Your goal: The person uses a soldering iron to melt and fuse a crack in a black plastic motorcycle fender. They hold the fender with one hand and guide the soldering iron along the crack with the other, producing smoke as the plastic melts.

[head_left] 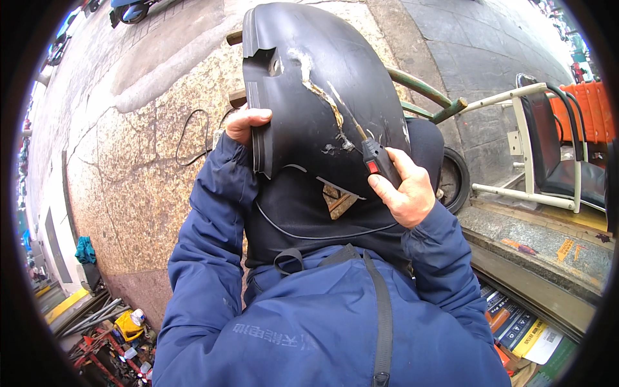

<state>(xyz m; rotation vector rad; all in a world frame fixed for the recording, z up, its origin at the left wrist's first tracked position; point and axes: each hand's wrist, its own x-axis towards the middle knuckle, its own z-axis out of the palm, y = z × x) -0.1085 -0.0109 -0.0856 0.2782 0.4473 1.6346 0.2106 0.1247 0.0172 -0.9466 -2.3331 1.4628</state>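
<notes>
A large curved black plastic panel [277, 135], like a vehicle fender, lies tilted across my lap. A long crack [325, 97] with rough whitish and yellow-brown edges runs down its middle. My left hand [247, 124] grips the panel's ribbed left edge, thumb on top. In my right hand [412, 197] is a soldering iron [380, 161] with a black handle and a red switch. Its thin metal shaft points up and left, the tip next to the crack. Whether the tip touches the plastic I cannot tell. Below the crack is a small scuffed patch [338, 147].
Wooden bars [419, 87] stick out beyond the panel. A metal-framed chair [548, 142], a tyre [455, 180] and an orange barrier [583, 113] stand to the right. Thin cord [193, 138] lies on the stone ground. Tools [106, 351] crowd the lower left; boxes [529, 329] lie lower right.
</notes>
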